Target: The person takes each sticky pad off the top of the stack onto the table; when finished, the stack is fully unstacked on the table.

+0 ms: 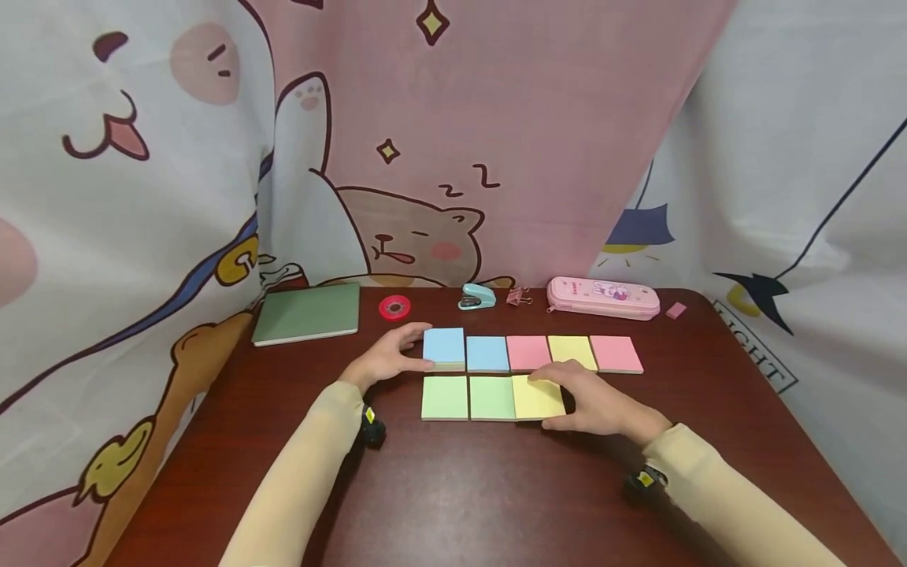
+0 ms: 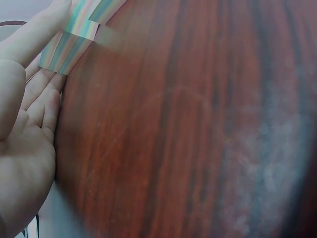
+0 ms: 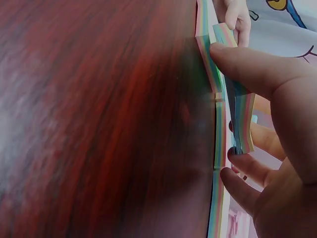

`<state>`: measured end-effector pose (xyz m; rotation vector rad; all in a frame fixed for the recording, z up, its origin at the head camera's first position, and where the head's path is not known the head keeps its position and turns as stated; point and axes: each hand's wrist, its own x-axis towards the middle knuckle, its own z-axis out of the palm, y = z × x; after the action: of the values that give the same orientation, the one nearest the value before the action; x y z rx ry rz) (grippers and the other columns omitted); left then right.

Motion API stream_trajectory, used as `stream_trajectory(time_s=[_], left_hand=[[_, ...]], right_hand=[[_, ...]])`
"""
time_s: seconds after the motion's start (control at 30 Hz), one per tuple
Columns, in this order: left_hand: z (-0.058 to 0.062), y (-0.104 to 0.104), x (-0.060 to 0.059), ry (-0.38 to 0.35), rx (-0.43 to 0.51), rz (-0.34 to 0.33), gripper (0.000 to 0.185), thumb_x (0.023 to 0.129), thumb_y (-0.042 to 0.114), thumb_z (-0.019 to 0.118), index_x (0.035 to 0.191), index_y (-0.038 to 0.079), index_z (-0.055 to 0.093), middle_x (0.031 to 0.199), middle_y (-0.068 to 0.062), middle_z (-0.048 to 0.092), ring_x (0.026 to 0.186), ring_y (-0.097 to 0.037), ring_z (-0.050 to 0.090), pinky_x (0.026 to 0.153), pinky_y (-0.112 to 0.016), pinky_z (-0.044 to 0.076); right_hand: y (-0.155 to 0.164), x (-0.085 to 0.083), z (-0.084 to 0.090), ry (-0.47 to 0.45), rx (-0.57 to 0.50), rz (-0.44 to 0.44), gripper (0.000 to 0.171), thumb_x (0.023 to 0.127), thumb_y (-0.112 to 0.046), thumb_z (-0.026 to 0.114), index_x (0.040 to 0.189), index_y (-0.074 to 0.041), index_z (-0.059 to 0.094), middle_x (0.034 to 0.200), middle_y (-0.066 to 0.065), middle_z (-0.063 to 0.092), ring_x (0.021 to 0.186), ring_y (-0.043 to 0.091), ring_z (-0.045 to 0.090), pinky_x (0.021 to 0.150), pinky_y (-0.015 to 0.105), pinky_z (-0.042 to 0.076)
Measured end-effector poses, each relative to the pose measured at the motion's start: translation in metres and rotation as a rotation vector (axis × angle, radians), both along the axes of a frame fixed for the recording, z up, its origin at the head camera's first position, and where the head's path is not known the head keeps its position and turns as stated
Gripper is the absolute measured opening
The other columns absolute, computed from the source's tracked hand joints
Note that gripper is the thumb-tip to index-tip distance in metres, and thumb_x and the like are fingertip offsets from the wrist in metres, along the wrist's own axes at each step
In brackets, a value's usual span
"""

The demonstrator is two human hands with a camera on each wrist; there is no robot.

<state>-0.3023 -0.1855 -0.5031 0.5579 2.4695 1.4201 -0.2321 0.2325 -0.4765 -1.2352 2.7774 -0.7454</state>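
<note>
Square sticky note pads form two rows on the dark wooden table. At the back row's left end, my left hand (image 1: pixel 383 356) holds a blue sticky note pad (image 1: pixel 444 345) by its left side, thumb in front and fingers behind. To its right come another blue pad (image 1: pixel 487 354), a pink pad (image 1: pixel 527 353), a yellow one and a pink one. My right hand (image 1: pixel 595 400) grips a yellow sticky note pad (image 1: pixel 536 403) in the front row, beside two green pads (image 1: pixel 445 398). In the right wrist view this gripped pad (image 3: pixel 244 119), with striped edges, sits raised above its neighbours.
Along the back lie a green notebook (image 1: pixel 308 312), a red tape roll (image 1: pixel 394 308), a mint stapler (image 1: pixel 477 296), pink binder clips (image 1: pixel 519 296), a pink pencil case (image 1: pixel 602 298) and a small pink eraser (image 1: pixel 675 310). Printed curtains (image 1: pixel 553 142) hang behind the table (image 1: pixel 453 496) and at both sides.
</note>
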Motion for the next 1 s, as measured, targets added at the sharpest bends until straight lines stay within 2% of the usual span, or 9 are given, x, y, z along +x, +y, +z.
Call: stream_trajectory(time_s=[0.33,0.57,1.0], left_hand=[[-0.002,-0.0009,0.0004,-0.008,-0.004,0.01,0.084,0.087,0.031,0.089,0.159,0.016,0.047,0.159,-0.006,0.05,0.15,-0.031,0.043,0.123,-0.052,0.036],[-0.0022,-0.0008,-0.0024,0.003,-0.004,0.009,0.085,0.087,0.031,0.089,0.159,0.016,0.047,0.158,-0.005,0.05,0.15,-0.03,0.043,0.124,-0.051,0.035],[0.0009,-0.0004,-0.0001,-0.019,-0.009,0.012,0.084,0.087,0.03,0.089,0.159,0.018,0.047,0.159,-0.006,0.05,0.151,-0.031,0.042,0.124,-0.051,0.034]], right_hand=[[0.0028,0.0016,-0.0068,0.023,0.062,0.012,0.064,0.082,-0.035,0.091,0.136,-0.011,0.066,0.137,0.005,0.064,0.128,0.028,0.058,0.108,0.053,0.049],[-0.0001,-0.001,-0.0076,0.031,0.057,-0.009,0.063,0.082,-0.034,0.092,0.135,-0.009,0.066,0.134,0.001,0.066,0.125,0.025,0.06,0.108,0.049,0.05],[0.0008,-0.0006,-0.0091,0.001,0.057,-0.022,0.065,0.084,-0.033,0.09,0.138,-0.007,0.064,0.138,0.003,0.066,0.128,0.027,0.06,0.109,0.051,0.049]])
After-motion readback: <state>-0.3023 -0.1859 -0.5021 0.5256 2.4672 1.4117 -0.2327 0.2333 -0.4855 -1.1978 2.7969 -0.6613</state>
